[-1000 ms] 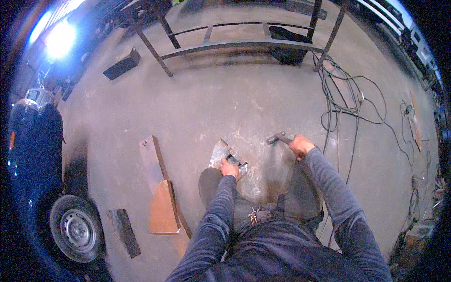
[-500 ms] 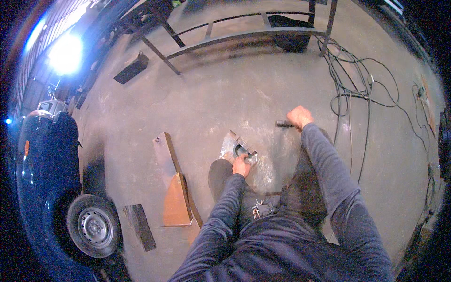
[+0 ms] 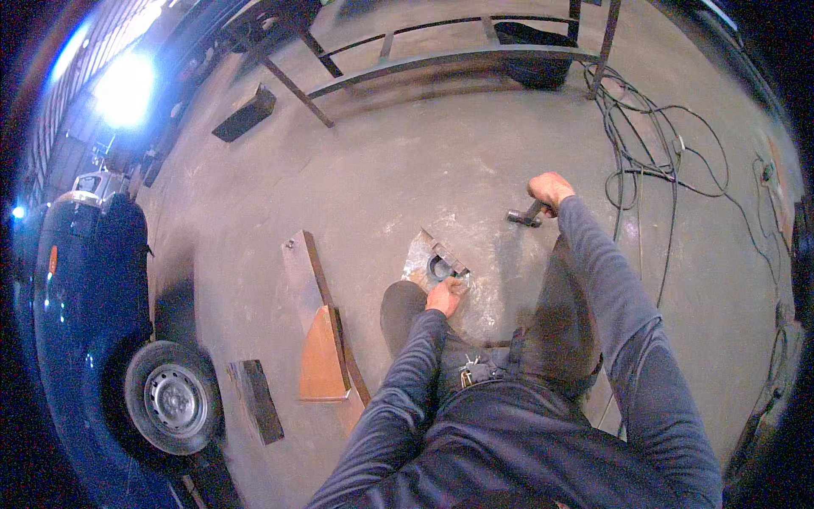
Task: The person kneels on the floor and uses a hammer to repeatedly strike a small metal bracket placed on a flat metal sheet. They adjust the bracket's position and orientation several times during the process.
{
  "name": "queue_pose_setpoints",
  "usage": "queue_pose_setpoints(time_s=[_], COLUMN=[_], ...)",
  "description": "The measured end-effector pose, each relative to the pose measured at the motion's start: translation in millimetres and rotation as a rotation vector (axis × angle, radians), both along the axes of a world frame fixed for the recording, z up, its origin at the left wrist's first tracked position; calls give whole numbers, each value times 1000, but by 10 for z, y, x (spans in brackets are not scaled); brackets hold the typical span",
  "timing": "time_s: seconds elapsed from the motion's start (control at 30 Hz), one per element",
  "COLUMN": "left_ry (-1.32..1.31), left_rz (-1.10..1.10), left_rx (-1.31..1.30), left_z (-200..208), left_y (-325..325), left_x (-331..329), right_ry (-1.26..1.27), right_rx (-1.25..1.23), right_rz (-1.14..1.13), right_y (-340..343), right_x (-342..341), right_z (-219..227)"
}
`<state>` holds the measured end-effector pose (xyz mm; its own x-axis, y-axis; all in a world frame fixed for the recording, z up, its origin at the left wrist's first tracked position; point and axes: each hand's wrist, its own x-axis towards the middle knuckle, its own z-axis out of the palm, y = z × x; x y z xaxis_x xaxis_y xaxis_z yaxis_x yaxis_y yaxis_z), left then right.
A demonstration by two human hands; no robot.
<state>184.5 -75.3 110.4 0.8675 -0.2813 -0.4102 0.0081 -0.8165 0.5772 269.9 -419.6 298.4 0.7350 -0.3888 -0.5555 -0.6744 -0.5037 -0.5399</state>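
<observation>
Out to the right, at some height above the floor, my right hand (image 3: 552,191) is closed round the handle of a hammer (image 3: 524,218). The hammer's dark head hangs on the near-left side of the fist, apart from the metalwork. Between my knees lies a silvery sheet-metal piece (image 3: 417,258) with a round dark ring and a raised strip along its right side. My left hand (image 3: 444,297) is closed at the near end of this piece, its fingers pinched by the strip. Those fingers hide exactly where they grip.
Left of my knee lie a long angled metal piece (image 3: 298,254), an orange-brown curved panel (image 3: 322,365) and a dark flat strip (image 3: 256,402). A dark blue car body (image 3: 93,280) with a wheel (image 3: 176,399) stands far left. A metal frame (image 3: 407,66) and coiled cables (image 3: 632,161) are ahead.
My right hand has moved a little away from me and turned, so the hammer's head and part of its handle now show. My left hand stays at the sheet-metal piece. The whole view has shifted slightly.
</observation>
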Motion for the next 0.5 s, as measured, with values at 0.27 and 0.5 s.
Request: queue_pose_setpoints(time_s=[0.27, 0.5], left_ry=[-70, -199], left_rz=[58, 173], left_rx=[0, 17], left_z=[150, -30], left_y=[-150, -189], left_x=[-64, 74], right_ry=[10, -23], right_rx=[179, 56], right_rz=[-115, 166], right_y=[-286, -321], right_x=[-115, -192], right_z=[-158, -164])
